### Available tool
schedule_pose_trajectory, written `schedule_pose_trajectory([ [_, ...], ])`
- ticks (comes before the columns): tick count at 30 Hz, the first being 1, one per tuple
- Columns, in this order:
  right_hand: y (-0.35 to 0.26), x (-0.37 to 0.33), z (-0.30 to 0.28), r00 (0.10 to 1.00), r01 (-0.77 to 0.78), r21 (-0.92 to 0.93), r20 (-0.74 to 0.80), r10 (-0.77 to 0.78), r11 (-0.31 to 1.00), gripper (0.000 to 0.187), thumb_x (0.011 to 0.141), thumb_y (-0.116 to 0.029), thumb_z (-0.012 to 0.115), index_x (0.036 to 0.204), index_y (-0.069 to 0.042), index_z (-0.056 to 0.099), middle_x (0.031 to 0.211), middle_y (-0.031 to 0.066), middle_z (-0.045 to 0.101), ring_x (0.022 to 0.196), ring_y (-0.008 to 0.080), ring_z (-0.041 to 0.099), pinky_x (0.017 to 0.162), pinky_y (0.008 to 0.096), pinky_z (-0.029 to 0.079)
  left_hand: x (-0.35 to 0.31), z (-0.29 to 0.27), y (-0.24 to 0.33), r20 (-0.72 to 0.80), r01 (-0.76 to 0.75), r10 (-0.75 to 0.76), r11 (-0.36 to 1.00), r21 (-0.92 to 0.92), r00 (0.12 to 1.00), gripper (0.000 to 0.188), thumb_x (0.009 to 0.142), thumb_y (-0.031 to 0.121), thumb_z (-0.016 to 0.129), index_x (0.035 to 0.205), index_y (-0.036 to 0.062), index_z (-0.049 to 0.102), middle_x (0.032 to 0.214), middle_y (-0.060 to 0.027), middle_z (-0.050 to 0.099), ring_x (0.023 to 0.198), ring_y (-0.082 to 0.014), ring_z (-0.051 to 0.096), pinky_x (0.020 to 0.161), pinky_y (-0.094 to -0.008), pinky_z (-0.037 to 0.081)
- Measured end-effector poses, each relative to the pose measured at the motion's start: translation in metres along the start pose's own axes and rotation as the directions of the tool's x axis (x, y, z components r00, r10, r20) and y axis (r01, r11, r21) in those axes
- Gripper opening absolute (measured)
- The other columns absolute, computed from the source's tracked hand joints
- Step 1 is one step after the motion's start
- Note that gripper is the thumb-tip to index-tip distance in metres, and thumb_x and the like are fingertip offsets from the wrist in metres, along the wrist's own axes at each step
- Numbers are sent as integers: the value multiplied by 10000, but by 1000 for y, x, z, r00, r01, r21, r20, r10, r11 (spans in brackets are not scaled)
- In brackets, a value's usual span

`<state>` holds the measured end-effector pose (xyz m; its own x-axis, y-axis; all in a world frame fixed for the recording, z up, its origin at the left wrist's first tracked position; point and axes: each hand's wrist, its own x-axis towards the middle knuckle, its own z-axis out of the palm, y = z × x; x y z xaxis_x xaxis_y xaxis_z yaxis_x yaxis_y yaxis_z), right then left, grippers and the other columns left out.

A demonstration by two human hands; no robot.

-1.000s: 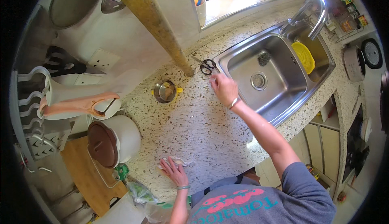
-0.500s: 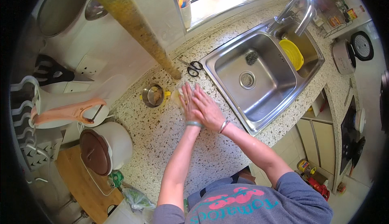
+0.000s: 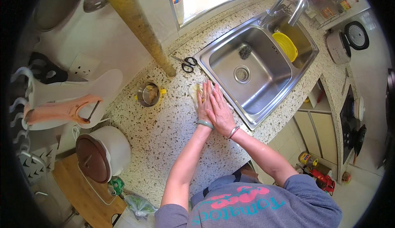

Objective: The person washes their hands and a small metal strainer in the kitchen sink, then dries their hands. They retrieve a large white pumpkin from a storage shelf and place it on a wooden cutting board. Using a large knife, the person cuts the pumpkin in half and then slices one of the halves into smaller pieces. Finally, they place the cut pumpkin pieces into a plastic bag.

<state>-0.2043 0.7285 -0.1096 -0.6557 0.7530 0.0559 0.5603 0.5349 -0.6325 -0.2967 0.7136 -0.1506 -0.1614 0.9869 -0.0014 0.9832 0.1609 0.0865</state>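
Likely wiping bench [image 3: 164, 137] left of sink [image 3: 263, 92]: pressing, not gripping, cloth [image 3: 195, 93] under flat left hand [image 3: 203, 109] and right hand [image 3: 222, 113]. Should next skirt scissors [image 3: 185, 63] beside sink.

Hands [image 3: 222, 115] flat on pale cloth [image 3: 195, 92], speckled counter [image 3: 154, 145], steel sink [image 3: 269, 90] alongside

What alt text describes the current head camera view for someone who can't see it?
A person's left hand and right hand lie flat together over a pale cloth on a speckled countertop, beside a stainless-steel double sink. Black-handled scissors, a yellow-handled metal cup and a brown-lidded pot sit farther left.
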Motion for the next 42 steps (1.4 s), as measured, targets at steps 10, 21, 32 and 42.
schedule_pose_trajectory([
  [10,-60,-105,29,969,81,10,235,-81,997,730,940,-469,468,1458,20,304,1560,172,203,1455,364,127,1189,448,128,-139,-14,-18,187,141,-109,976,-165,976,730,962,508,367,1542,184,65,1595,-135,-46,1475,-266,-61,1176,-487,-23],
  [21,-81,-102,50,807,427,137,387,-445,894,641,977,-440,412,1484,-70,285,1556,109,250,1454,311,173,1186,434,144,-244,-24,-43,67,387,-405,793,-471,912,729,944,463,466,1518,98,204,1578,-191,106,1464,-379,52,1160,-543,71],
  [32,-44,27,46,962,194,-3,195,-190,981,484,975,-330,425,1372,-55,447,1461,108,407,1376,293,332,1123,416,289,-80,-9,-61,-54,315,-379,832,-457,924,631,956,356,478,1473,44,293,1539,-184,243,1439,-330,190,1167,-474,151],
  [42,53,-14,-42,958,-143,173,-222,180,975,378,960,-227,481,1244,16,532,1280,191,551,1199,338,499,1039,401,392,4,-8,57,-141,-74,14,901,-428,990,454,961,241,459,1335,-15,479,1395,-162,466,1360,-290,352,1130,-418,265],
])
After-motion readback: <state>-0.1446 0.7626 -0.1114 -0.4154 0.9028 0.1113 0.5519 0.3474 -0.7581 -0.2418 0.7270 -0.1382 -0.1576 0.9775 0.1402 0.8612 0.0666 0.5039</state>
